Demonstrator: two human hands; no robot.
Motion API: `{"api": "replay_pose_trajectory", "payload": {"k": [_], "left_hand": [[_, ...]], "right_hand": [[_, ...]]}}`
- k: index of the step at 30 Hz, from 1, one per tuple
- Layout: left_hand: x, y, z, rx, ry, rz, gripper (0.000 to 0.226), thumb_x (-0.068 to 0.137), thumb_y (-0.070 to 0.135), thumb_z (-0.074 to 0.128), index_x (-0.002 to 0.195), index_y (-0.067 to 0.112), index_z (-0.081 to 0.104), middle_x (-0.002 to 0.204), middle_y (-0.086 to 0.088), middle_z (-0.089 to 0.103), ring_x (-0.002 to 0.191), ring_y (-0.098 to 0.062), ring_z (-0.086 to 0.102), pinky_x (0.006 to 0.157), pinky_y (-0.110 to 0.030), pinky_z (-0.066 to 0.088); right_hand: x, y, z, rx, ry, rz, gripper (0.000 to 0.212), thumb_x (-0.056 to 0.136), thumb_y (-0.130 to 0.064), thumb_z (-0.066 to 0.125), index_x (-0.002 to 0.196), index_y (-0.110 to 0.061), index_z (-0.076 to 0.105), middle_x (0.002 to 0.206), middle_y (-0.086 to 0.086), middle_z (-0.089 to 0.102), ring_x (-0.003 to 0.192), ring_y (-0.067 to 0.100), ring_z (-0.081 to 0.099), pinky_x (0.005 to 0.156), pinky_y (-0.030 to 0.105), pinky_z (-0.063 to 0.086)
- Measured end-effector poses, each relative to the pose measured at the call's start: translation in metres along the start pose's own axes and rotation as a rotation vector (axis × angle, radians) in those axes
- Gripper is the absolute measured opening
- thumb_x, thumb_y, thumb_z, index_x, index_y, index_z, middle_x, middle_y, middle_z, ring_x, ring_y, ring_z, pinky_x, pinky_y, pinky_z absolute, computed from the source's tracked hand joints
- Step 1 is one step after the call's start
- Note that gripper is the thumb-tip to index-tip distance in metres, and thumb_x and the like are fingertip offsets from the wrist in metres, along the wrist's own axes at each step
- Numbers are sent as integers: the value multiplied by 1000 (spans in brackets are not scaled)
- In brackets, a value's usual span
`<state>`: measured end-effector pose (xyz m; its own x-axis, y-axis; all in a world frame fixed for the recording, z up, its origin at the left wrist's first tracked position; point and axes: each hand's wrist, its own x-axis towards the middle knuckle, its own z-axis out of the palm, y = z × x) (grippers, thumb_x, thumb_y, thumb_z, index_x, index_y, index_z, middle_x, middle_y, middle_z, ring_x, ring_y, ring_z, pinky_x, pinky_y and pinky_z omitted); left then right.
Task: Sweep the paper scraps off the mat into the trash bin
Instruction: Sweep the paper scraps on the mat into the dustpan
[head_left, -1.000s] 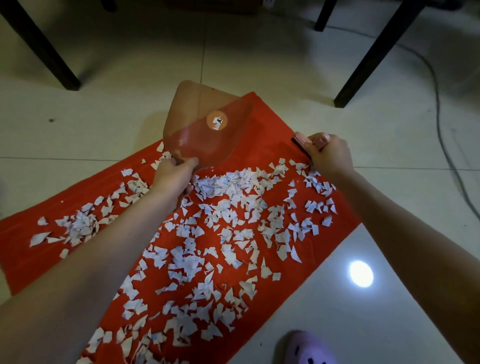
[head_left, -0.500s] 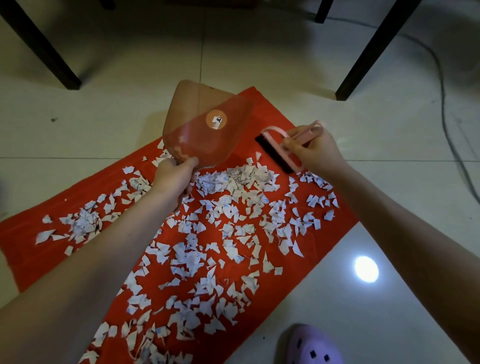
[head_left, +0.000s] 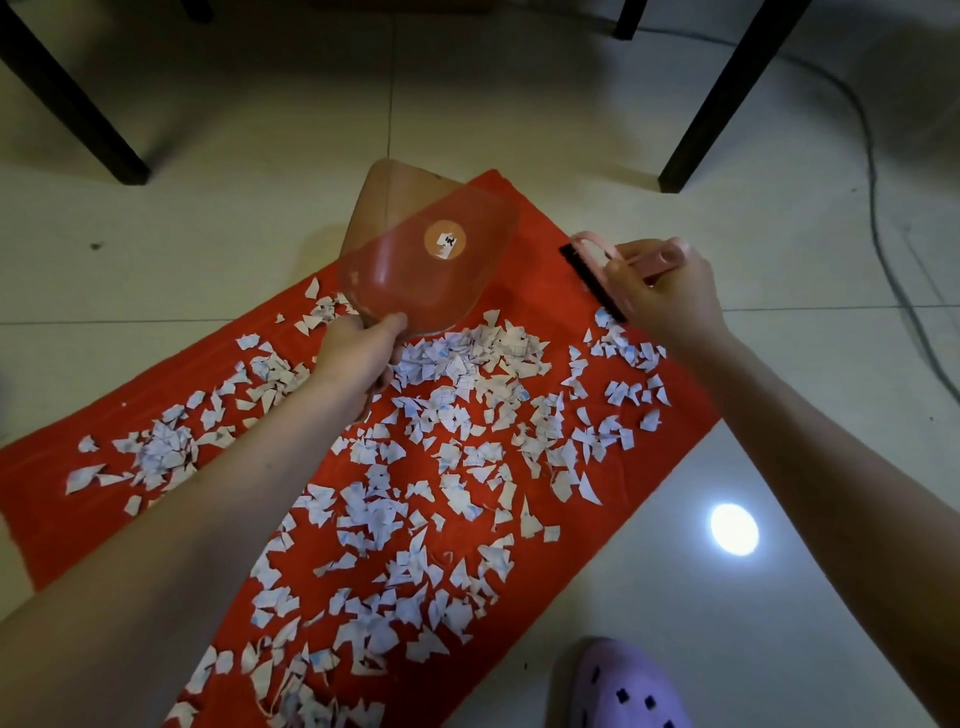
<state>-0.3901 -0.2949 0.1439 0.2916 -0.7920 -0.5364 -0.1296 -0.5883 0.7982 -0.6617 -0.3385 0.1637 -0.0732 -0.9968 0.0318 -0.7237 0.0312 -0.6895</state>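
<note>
Left hand: I see my left hand (head_left: 358, 353) with its fingers curled round the handle of the dustpan (head_left: 431, 260), over the mat's middle.
Dustpan: clear and reddish with a round sticker, raised and tilted, its wide end over the mat's far corner.
Right hand: my right hand (head_left: 660, 291) is wrapped round the brush (head_left: 597, 270), fingers closed on its pink handle.
Brush: black bristles facing down at the mat's far right edge, just beside the nearest scraps. I cannot tell if they touch the mat.
Scraps: white paper scraps (head_left: 457, 415) lie scattered over most of the mat, thickest just under the dustpan.
Mat: red mat (head_left: 524, 270) lies flat and slantwise on the tile floor (head_left: 260, 208).
Around: dark table legs (head_left: 727, 93) beyond the mat, a cable (head_left: 883, 234) at right, a purple shoe (head_left: 628, 686) near the bottom edge.
</note>
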Motion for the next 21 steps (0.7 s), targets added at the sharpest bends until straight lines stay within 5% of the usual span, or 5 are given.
{"api": "replay_pose_trajectory", "payload": {"k": [8, 13, 17, 21], "left_hand": [[-1, -1, 9, 25, -17, 2, 19, 96, 26, 55, 82, 13, 55, 65, -5, 52, 47, -16, 42, 49, -26, 35], [-3, -4, 12, 26, -40, -1, 16, 96, 25, 54, 89, 10, 55, 65, -5, 51, 48, -15, 40, 47, -25, 34], [-4, -5, 13, 22, -45, -12, 17, 97, 25, 53, 85, 13, 54, 65, -5, 51, 49, -16, 40, 49, -25, 34], [-5, -4, 13, 28, -46, -14, 19, 97, 25, 53, 84, 13, 54, 66, -5, 51, 49, -15, 40, 48, -24, 34]], "right_hand": [[8, 38, 3, -271, 22, 149, 28, 97, -33, 49, 111, -17, 66, 98, 9, 69, 76, 21, 58, 58, 28, 45], [0, 37, 22, -227, -132, 159, 36, 93, -41, 54, 88, -6, 63, 71, 6, 63, 52, 15, 52, 43, 23, 38], [-12, 18, 15, 123, -231, 28, 20, 94, -21, 56, 106, -9, 65, 82, 4, 69, 62, 10, 69, 50, 22, 55], [-12, 15, -5, 30, -112, -35, 26, 96, -23, 53, 116, -11, 64, 91, 0, 67, 68, 11, 66, 55, 25, 56]]}}
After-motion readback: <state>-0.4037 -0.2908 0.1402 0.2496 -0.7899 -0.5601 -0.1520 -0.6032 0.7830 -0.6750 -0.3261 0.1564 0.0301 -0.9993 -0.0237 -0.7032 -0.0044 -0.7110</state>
